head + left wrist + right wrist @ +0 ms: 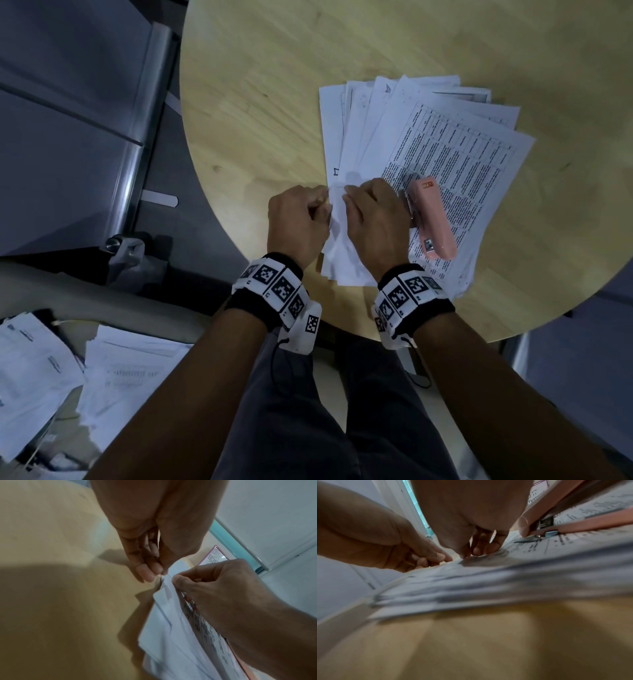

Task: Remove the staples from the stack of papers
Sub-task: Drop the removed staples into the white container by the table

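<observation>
Both hands work one corner of the stack of papers (404, 178) on the table (257, 102). The left hand (296, 222) and right hand (371, 219) pinch it with curled fingers (149, 573); best pull slowly, paper held flat.

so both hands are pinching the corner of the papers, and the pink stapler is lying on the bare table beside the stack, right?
Not quite. The pink stapler lies on top of the papers, not on the bare table, as the head view shows. The left hand and right hand do pinch the corner.
</observation>
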The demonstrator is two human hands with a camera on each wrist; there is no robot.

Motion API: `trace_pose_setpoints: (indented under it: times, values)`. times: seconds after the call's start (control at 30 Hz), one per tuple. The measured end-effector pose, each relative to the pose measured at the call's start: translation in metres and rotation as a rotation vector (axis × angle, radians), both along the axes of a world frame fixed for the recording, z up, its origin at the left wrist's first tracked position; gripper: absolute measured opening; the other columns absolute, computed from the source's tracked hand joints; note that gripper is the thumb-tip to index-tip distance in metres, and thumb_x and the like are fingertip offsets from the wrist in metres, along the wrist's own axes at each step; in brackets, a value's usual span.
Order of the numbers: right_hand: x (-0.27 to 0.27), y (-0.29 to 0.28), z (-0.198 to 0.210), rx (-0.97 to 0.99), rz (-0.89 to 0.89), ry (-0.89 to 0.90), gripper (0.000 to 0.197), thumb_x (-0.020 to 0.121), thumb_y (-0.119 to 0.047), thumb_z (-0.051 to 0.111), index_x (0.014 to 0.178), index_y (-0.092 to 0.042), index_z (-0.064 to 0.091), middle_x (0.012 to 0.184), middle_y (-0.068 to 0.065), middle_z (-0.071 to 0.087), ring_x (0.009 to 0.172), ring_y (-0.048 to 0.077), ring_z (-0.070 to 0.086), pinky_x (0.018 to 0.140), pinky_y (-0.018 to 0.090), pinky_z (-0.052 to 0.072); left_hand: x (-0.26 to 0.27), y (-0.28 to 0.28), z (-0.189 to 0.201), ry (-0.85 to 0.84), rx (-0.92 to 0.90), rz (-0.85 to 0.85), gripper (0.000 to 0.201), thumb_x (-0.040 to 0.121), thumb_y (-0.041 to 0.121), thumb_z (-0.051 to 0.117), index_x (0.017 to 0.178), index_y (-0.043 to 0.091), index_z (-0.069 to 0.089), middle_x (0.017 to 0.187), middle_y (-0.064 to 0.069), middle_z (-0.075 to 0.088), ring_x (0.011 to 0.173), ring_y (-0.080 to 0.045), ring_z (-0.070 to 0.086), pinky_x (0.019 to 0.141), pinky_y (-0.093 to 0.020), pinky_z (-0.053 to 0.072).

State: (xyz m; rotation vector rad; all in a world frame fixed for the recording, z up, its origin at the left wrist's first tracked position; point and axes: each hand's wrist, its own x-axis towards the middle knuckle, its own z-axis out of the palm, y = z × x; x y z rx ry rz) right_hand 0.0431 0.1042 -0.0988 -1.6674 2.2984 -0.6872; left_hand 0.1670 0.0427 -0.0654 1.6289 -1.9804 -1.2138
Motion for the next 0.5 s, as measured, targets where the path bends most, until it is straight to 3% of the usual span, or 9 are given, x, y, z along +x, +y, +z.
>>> trace_pose_setpoints:
  times: [0.07, 0.13, 0.2, 0.27, 0.33, 0.43, 0.5]
  values:
    - [0.004, 0.005, -0.001, 0.001, 0.027, 0.009, 0.014, 0.094, -0.009, 0.062, 0.096, 0.002, 0.071, 0.081, 0.015, 0.056, 0.07, 0.031, 0.055, 0.057, 0.039, 0.047, 0.003, 0.003, 0.002, -0.044, 0.01, -0.073, 0.014, 0.084, 0.0, 0.062, 0.096, -0.002, 0.07, 0.074, -0.02, 0.069, 0.072, -0.035, 0.065, 0.074, -0.044, 0.056]
    - [0.006, 0.008, -0.001, -0.009, 0.03, 0.007, 0.016, 0.094, -0.009, 0.062, 0.102, 0.001, 0.071, 0.08, 0.016, 0.055, 0.069, 0.032, 0.054, 0.057, 0.042, 0.047, 0.005, 0.005, 0.002, -0.085, 0.006, -0.133, 0.031, 0.084, -0.001, 0.061, 0.114, 0.006, 0.069, 0.072, -0.016, 0.066, 0.069, -0.029, 0.06, 0.072, -0.036, 0.054]
    - [0.006, 0.008, -0.002, -0.02, 0.012, -0.001, 0.016, 0.094, -0.008, 0.063, 0.104, 0.0, 0.072, 0.079, 0.016, 0.054, 0.067, 0.031, 0.054, 0.057, 0.042, 0.047, 0.005, 0.005, 0.002, -0.127, 0.007, -0.185, 0.048, 0.085, 0.001, 0.061, 0.132, 0.012, 0.06, 0.072, -0.009, 0.061, 0.069, -0.019, 0.053, 0.07, -0.026, 0.044]
    - [0.006, 0.007, -0.001, -0.023, 0.003, -0.012, 0.016, 0.094, -0.009, 0.063, 0.104, -0.001, 0.073, 0.078, 0.016, 0.054, 0.066, 0.03, 0.053, 0.057, 0.041, 0.047, 0.003, 0.004, 0.002, -0.134, 0.012, -0.211, 0.052, 0.086, 0.003, 0.059, 0.137, 0.012, 0.055, 0.071, -0.004, 0.055, 0.07, -0.017, 0.049, 0.069, -0.024, 0.04]
    - [0.008, 0.007, 0.001, -0.016, 0.022, -0.018, 0.017, 0.093, -0.009, 0.064, 0.106, -0.004, 0.073, 0.078, 0.015, 0.053, 0.067, 0.029, 0.052, 0.058, 0.04, 0.046, 0.004, 0.003, 0.003, -0.123, -0.009, -0.2, 0.048, 0.084, 0.002, 0.057, 0.132, 0.01, 0.059, 0.07, -0.009, 0.059, 0.068, -0.022, 0.053, 0.067, -0.03, 0.047]
    - [0.014, 0.005, 0.002, 0.015, 0.051, -0.007, 0.022, 0.093, -0.014, 0.063, 0.112, -0.012, 0.074, 0.079, 0.012, 0.051, 0.07, 0.029, 0.051, 0.06, 0.039, 0.043, 0.012, 0.003, 0.003, -0.111, -0.073, -0.087, 0.031, 0.08, 0.002, 0.058, 0.109, 0.004, 0.07, 0.068, -0.016, 0.064, 0.064, -0.032, 0.06, 0.067, -0.038, 0.054]
    - [0.019, 0.002, 0.003, 0.025, 0.061, 0.001, 0.023, 0.094, -0.018, 0.062, 0.114, -0.015, 0.073, 0.08, 0.01, 0.05, 0.072, 0.03, 0.051, 0.062, 0.039, 0.041, 0.021, 0.001, 0.002, -0.119, -0.049, 0.023, 0.026, 0.083, 0.005, 0.064, 0.108, 0.008, 0.072, 0.077, -0.013, 0.071, 0.074, -0.028, 0.066, 0.078, -0.027, 0.05]
